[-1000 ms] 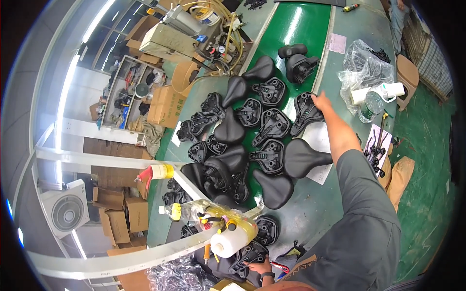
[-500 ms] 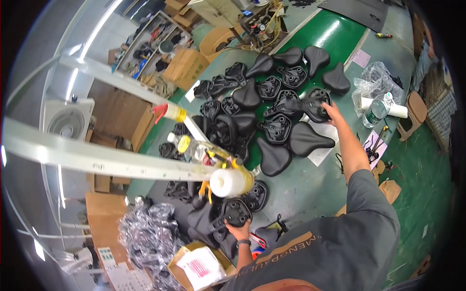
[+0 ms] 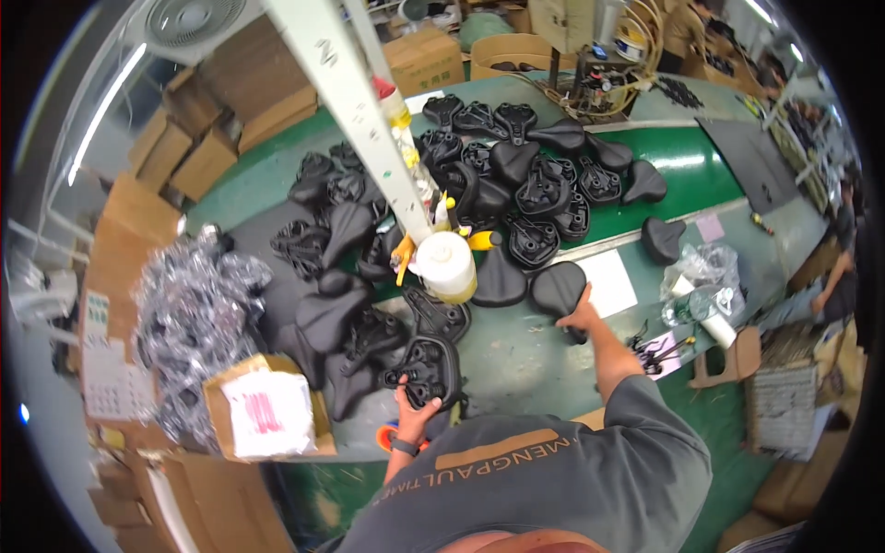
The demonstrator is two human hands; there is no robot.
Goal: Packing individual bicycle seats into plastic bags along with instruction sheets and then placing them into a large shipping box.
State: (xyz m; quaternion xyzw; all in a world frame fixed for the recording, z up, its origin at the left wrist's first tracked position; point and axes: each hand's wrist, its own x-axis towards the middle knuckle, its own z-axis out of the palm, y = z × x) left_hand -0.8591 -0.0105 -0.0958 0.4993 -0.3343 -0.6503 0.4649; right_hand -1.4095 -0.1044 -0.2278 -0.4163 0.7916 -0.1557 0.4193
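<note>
My left hand (image 3: 416, 412) grips the near end of a black bicycle saddle (image 3: 442, 367) lying underside up, its ribbed base and clamp showing. My right hand (image 3: 583, 311) is closed on the edge of another saddle (image 3: 556, 286), smooth top up, with the thumb and fingers near its narrow end. A smooth saddle (image 3: 501, 279) lies just left of that one. Beyond them spreads a group of saddles (image 3: 544, 189), some top up and some base up. More saddles (image 3: 332, 313) are heaped to the left of my left hand.
A white post (image 3: 355, 115) rises in front, with a white bottle (image 3: 446, 265) beside it. Clear plastic wrap (image 3: 198, 323) and an open carton (image 3: 318, 429) lie at left. A white sheet (image 3: 613, 284), a plastic bottle (image 3: 710, 302) and a brown stool (image 3: 728, 361) are at right.
The view has swung to the right. My right hand has come nearer, from an underside-up saddle to a smooth-topped one. My left hand stays at an underside-up saddle near the front edge.
</note>
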